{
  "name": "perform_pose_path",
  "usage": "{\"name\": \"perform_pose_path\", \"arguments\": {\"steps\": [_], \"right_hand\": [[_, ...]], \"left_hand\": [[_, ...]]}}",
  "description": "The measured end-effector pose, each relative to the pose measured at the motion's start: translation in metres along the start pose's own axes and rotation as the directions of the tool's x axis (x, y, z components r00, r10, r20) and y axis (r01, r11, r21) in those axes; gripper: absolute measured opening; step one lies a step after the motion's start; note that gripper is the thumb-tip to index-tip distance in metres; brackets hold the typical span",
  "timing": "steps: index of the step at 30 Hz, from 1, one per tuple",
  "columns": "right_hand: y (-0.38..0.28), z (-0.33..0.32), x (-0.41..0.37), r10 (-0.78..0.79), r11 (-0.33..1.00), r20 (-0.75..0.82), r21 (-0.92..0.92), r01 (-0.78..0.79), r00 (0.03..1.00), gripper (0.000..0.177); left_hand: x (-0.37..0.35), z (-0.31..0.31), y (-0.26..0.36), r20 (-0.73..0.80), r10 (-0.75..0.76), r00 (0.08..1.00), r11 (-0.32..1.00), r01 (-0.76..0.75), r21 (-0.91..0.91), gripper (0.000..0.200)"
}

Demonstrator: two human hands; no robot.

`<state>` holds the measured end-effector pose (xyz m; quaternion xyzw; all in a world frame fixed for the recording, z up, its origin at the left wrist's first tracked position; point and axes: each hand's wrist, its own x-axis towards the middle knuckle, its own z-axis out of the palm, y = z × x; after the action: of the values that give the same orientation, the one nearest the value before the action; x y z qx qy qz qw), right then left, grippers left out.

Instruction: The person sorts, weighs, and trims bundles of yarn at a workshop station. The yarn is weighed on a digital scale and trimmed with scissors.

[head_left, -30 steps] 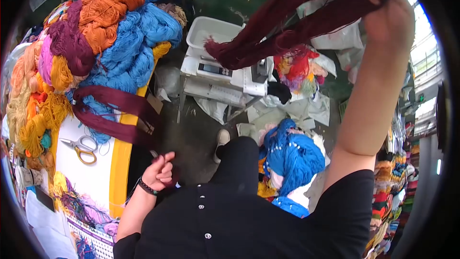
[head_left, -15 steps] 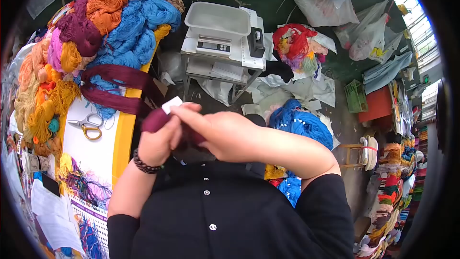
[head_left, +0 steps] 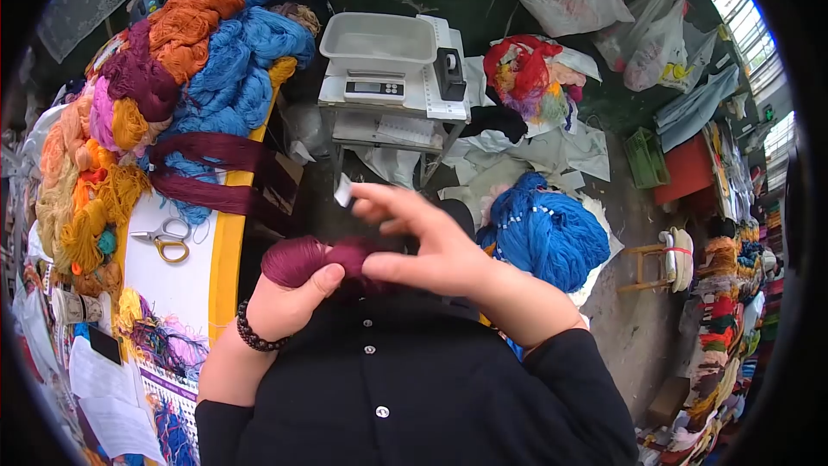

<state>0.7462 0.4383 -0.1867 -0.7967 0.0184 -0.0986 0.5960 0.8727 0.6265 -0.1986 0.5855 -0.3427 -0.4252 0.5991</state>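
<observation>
A maroon thread bundle (head_left: 295, 261) is gripped in my left hand (head_left: 297, 300), its thumb pressed on the strands. Just to the right, my right hand (head_left: 429, 246) has its fingers apart, the thumb beside the blurred right end of the bundle. A small white tag (head_left: 344, 191) shows at the fingertips of my right hand; whether they grip it is unclear. Another maroon skein (head_left: 203, 198) lies over the table's yellow edge at the left. Near it, scissors (head_left: 164, 240) with a gold and a grey handle rest on the white tabletop (head_left: 164, 280).
Piled yarn (head_left: 228, 78) covers the upper left of the table. A scale (head_left: 375, 88) with a plastic tray (head_left: 379, 39) stands on a small stand ahead. Blue yarn (head_left: 552, 237) lies on the floor at right, near a wooden stool (head_left: 660, 263) and green basket (head_left: 645, 158).
My right hand has moved away from my left, and its fingers have spread. The maroon bundle is now more exposed, and the white tag has shifted right. The view has tilted slightly.
</observation>
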Motion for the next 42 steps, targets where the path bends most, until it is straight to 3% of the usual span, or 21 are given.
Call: {"name": "perform_pose_path", "arguments": {"steps": [3, 4, 5, 12, 14, 15, 16, 18, 22, 24, 26, 28, 30, 31, 33, 34, 35, 37, 38, 40, 42], "right_hand": [[0.012, 0.001, -0.006, -0.015, 0.935, -0.185, 0.346, 0.08, 0.983, 0.025], [0.011, 0.0, -0.007, -0.08, 0.968, -0.144, 0.224, 0.111, 0.986, 0.02], [0.009, 0.007, -0.01, -0.036, 0.941, -0.136, 0.329, 0.079, 0.99, 0.019], [0.024, 0.024, -0.002, -0.037, 0.964, -0.137, 0.257, 0.072, 0.99, 0.024], [0.02, 0.023, 0.0, -0.129, 0.988, -0.15, 0.069, 0.141, 0.98, 0.037], [0.023, 0.024, 0.001, -0.114, 0.987, -0.074, 0.104, 0.122, 0.991, 0.052], [0.021, 0.022, 0.002, -0.111, 0.987, -0.072, 0.108, 0.118, 0.991, 0.052], [0.016, 0.017, 0.003, 0.118, 0.94, 0.187, 0.296, -0.17, 0.975, 0.056], [0.01, 0.011, 0.007, 0.229, 0.917, 0.337, 0.24, -0.319, 0.913, 0.044], [0.019, 0.018, 0.005, 0.175, 0.914, 0.254, 0.317, -0.253, 0.951, 0.032], [0.008, 0.009, 0.008, 0.202, 0.975, 0.37, -0.163, -0.15, 0.907, 0.027], [0.005, 0.012, 0.004, 0.149, 0.976, 0.334, -0.203, -0.083, 0.931, 0.025], [0.002, 0.014, -0.001, -0.012, 0.899, 0.228, -0.424, 0.11, 0.974, 0.021], [0.003, 0.016, -0.004, -0.008, 0.9, 0.23, -0.422, 0.107, 0.973, 0.021], [0.005, 0.02, -0.006, -0.308, 0.737, 0.155, -0.585, 0.339, 0.939, 0.02], [0.012, 0.02, -0.004, -0.479, 0.601, 0.174, -0.649, 0.466, 0.86, 0.021], [0.013, 0.02, -0.004, -0.48, 0.601, 0.175, -0.648, 0.468, 0.859, 0.021], [0.015, 0.02, -0.005, -0.675, 0.263, 0.215, -0.824, 0.502, 0.706, 0.025], [0.015, 0.019, -0.005, -0.695, 0.203, 0.235, -0.842, 0.5, 0.679, 0.03], [0.015, 0.02, -0.004, -0.706, 0.192, 0.227, -0.851, 0.489, 0.671, 0.031], [0.016, 0.021, -0.003, -0.719, 0.176, 0.22, -0.86, 0.479, 0.659, 0.032]], "left_hand": [[0.004, -0.002, -0.006, -0.044, 0.042, 0.998, 0.998, -0.039, 0.05, 0.021], [0.005, -0.002, -0.008, -0.066, 0.035, 0.997, 0.998, -0.031, 0.063, 0.021], [0.005, -0.001, -0.007, -0.064, 0.034, 0.997, 0.997, -0.03, 0.064, 0.021], [0.008, 0.004, -0.008, -0.057, 0.024, 0.998, 1.0, -0.024, -0.007, 0.02], [0.008, 0.003, -0.007, -0.062, 0.023, 0.998, 1.0, -0.023, -0.007, 0.02], [0.007, 0.002, -0.005, -0.042, 0.012, 0.999, 1.0, -0.012, -0.014, 0.02], [0.007, 0.0, -0.004, -0.021, -0.001, 1.0, 1.0, 0.001, -0.022, 0.02], [0.009, -0.004, -0.001, 0.027, -0.017, 0.999, 1.0, 0.017, 0.0, 0.019], [0.009, -0.011, 0.002, 0.121, -0.077, 0.99, 0.997, 0.076, 0.016, 0.019], [0.009, -0.014, 0.005, 0.131, -0.103, 0.986, 0.994, 0.099, 0.037, 0.019], [0.009, -0.016, 0.008, 0.193, -0.13, 0.973, 0.987, 0.109, 0.119, 0.019], [0.007, -0.013, 0.013, 0.181, -0.116, 0.977, 0.988, 0.096, 0.117, 0.025], [0.007, -0.014, 0.02, 0.198, -0.37, 0.908, 0.926, 0.377, 0.003, 0.031], [0.007, -0.015, 0.016, 0.198, -0.373, 0.907, 0.925, 0.38, 0.0, 0.031], [0.006, -0.019, 0.004, 0.297, -0.551, 0.78, 0.745, 0.62, -0.246, 0.033], [0.005, -0.016, 0.002, 0.297, -0.581, 0.758, 0.673, 0.653, -0.349, 0.026], [0.004, -0.013, -0.001, 0.274, -0.591, 0.759, 0.649, 0.649, -0.398, 0.021], [0.002, -0.01, -0.002, 0.231, -0.561, 0.795, 0.636, 0.593, -0.494, 0.013], [0.0, -0.008, -0.001, 0.232, -0.562, 0.794, 0.635, 0.594, -0.494, 0.013], [-0.002, -0.002, -0.002, 0.052, -0.412, 0.91, 0.824, 0.396, -0.406, 0.014], [-0.003, 0.005, -0.003, -0.002, -0.372, 0.928, 0.872, 0.349, -0.343, 0.013]]}}
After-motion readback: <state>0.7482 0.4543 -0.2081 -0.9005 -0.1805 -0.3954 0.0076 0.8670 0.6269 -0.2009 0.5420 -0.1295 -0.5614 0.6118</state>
